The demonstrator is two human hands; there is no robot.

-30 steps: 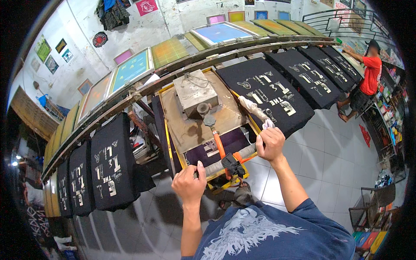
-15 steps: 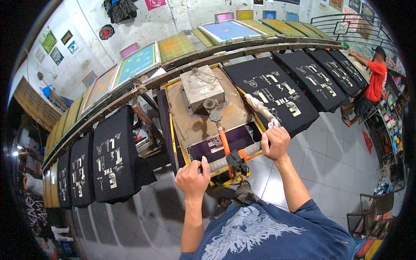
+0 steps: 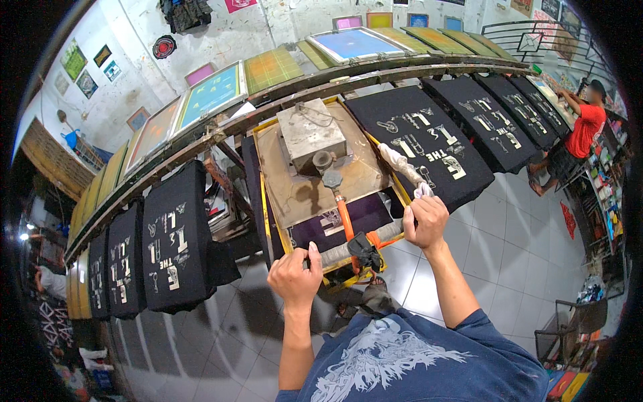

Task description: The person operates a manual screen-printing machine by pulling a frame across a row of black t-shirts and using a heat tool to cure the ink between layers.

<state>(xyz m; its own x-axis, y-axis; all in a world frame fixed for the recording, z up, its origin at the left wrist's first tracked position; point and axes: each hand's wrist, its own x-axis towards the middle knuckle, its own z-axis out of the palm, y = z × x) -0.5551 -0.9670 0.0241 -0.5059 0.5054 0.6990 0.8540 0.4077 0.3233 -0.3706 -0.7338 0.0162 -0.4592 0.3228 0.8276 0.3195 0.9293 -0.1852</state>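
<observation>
In front of me a yellow metal frame carries a flat tan plate with a metal box on top. An orange hose runs from the box's fitting toward a black clamp-like part on a grey-wrapped bar. My left hand is closed at the bar's left end, thumb raised. Its right end meets my right hand, also closed, beside a white cloth wrap on the frame. Under the plate, part of a dark printed shirt shows.
Black printed shirts lie on boards along the long rack, with more shirts to the left. Framed screens lean behind the rail. A person in red works at the far right. A chair stands lower right.
My left hand shifts slightly left, its thumb lifting from the fingers. My right hand stays nearly still. At far right, the person in red moves their arms and leans differently.
</observation>
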